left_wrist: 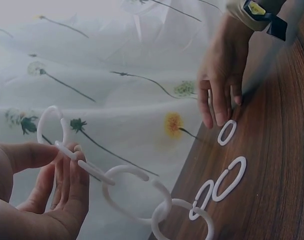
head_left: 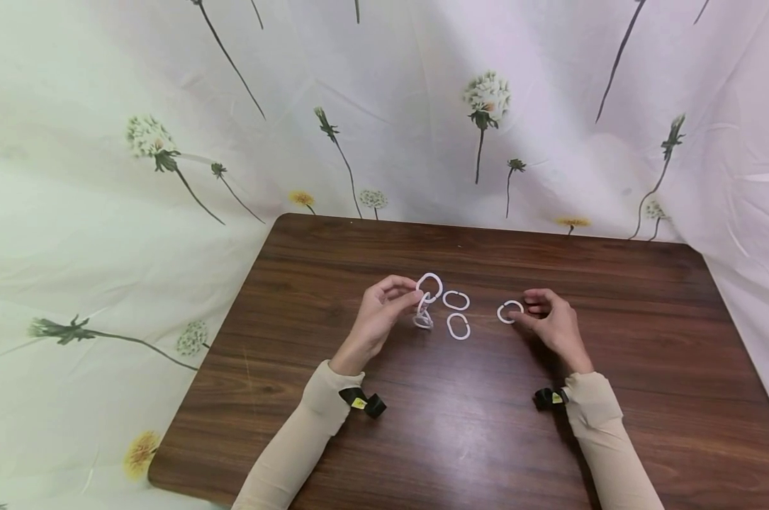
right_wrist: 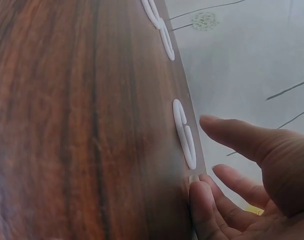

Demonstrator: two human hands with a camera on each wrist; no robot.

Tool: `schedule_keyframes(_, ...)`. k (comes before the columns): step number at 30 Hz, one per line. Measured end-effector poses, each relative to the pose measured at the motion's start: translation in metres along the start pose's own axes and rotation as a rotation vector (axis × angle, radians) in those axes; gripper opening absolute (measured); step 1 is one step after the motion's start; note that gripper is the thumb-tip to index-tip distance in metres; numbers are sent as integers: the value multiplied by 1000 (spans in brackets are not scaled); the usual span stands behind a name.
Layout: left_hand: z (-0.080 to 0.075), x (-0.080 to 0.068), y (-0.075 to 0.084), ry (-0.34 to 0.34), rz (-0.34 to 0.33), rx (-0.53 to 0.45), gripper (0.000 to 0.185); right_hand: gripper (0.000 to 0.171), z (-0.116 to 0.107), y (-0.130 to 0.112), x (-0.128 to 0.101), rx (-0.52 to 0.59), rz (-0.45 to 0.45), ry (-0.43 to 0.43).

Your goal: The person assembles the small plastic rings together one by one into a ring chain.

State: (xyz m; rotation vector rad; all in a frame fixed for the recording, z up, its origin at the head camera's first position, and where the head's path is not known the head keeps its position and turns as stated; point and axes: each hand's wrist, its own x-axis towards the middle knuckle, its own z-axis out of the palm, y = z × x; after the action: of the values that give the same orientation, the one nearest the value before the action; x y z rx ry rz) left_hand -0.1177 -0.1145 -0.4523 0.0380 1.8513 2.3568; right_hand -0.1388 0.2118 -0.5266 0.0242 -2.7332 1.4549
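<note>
Left hand [head_left: 379, 312] around ring chain [head_left: 426, 301]; right hand [head_left: 550, 320] beside loose ring [head_left: 509, 312].

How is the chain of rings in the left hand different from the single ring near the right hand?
The chain is several white rings linked together; the single ring is alone. The left hand pinches the chain and lifts its top off the table; the single ring lies flat at the right hand fingertips. Both are white oval rings.

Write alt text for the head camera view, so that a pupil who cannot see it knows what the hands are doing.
The left hand holds up a short chain of white plastic rings over a dark wooden table, while the right hand touches a single loose ring lying on it. Two more loose rings lie between the hands; a flower-printed cloth hangs behind.
</note>
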Motion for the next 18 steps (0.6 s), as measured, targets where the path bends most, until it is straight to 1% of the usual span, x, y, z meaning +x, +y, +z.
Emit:
schedule_keyframes(4, 0, 0, 0, 2, -9, -9, 18, 52, 2, 0, 1, -22, 11, 3)
schedule_keyframes(6, 0, 0, 0, 3, -11, -15, 18, 53, 3, -1, 2, -51, 10, 6)
schedule_keyframes(13, 2, -1, -1, -15, -7, -45, 17, 57, 8, -2, 7, -176, -50, 18)
schedule_keyframes(18, 2, -2, -1, -23, -11, -43, 15, 55, 10, -4, 8, -209, -67, 17)
